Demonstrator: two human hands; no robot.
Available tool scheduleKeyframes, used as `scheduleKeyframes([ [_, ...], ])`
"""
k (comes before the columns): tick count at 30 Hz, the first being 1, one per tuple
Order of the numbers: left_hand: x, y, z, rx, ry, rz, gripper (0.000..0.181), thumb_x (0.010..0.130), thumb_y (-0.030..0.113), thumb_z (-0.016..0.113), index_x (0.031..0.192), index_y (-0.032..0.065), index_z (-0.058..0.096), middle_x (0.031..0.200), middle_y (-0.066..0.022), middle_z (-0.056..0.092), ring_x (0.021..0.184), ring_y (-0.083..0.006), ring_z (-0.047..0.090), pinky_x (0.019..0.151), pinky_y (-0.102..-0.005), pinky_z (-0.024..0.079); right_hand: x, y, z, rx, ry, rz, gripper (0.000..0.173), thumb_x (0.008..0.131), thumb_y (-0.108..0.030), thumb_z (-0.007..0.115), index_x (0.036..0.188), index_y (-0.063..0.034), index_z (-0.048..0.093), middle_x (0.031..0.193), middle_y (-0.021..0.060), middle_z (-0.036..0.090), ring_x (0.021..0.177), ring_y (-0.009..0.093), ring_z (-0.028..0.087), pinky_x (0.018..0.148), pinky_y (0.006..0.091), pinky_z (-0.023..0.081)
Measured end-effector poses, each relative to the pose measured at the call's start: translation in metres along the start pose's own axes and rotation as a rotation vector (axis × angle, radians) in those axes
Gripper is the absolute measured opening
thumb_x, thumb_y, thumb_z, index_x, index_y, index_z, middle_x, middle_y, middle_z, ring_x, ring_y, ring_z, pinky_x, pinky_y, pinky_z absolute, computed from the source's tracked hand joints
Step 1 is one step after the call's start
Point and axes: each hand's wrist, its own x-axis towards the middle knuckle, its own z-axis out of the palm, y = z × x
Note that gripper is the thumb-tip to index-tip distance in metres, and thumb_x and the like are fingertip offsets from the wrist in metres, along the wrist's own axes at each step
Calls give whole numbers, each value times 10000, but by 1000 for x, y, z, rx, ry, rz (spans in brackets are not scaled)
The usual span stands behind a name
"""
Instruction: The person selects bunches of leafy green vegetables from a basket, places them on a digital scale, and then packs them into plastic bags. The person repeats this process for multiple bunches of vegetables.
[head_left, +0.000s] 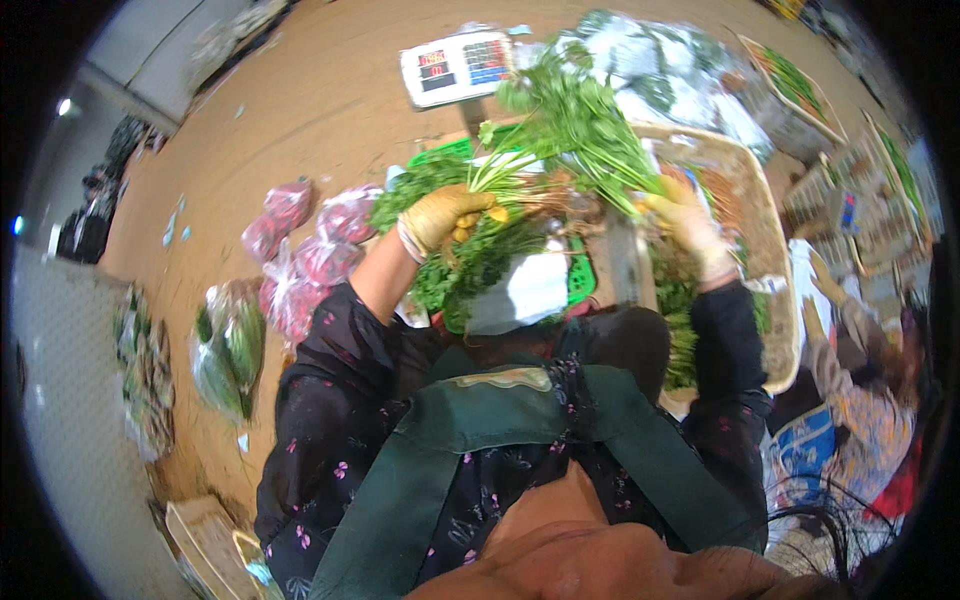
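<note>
My left hand (439, 217), in a yellowish glove, is closed around the pale stems of a bunch of leafy greens (499, 174). Their brown roots point to the right. In my right hand (690, 225), gloved too and blurred by motion, is a larger bunch of leafy greens (574, 112), its leaves spreading away up and left. Below my left hand, more leafy greens (480, 259) lie over a green plastic basket (581, 274) and a white surface (525, 292). A tangle of brown roots (585, 206) sits between the two hands.
A digital scale (456, 69) stands ahead. At my right is a large beige crate (776, 300) holding rooted greens. Plastic bags of reddish goods (289, 281) and bagged green vegetables (232, 360) rest on the floor at left. Another person's gloved hand (814, 319) shows at far right.
</note>
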Motion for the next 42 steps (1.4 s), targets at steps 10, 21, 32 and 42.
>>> scheduleKeyframes([
  [10,-117,21,-131,236,-37,-149,284,914,266,628,903,-10,694,524,44,467,405,-22,372,348,-197,244,-29,-86,-45,-360,-145,166,381,867,-73,560,1232,36,543,1072,43,620,943,104,552,840,233,441],
  [21,-145,45,-194,282,197,-42,289,931,297,593,865,21,651,634,20,547,449,-43,396,394,-209,269,-112,-52,-187,-566,322,118,326,887,-185,548,1176,-39,589,761,-92,501,579,2,359,487,177,246],
  [32,-189,49,-177,-231,198,440,354,991,322,494,923,-13,585,496,87,327,374,-28,272,378,-193,187,-248,187,-274,-564,482,756,340,870,-229,594,1141,-26,626,896,131,677,772,258,630,683,346,513],
  [42,-58,24,-31,-853,398,766,527,900,402,575,1178,-45,568,785,-55,574,751,-197,551,736,-339,458,-127,136,-167,-947,462,420,536,817,-285,681,1255,5,573,1234,196,615,1146,282,589,970,355,439],
])
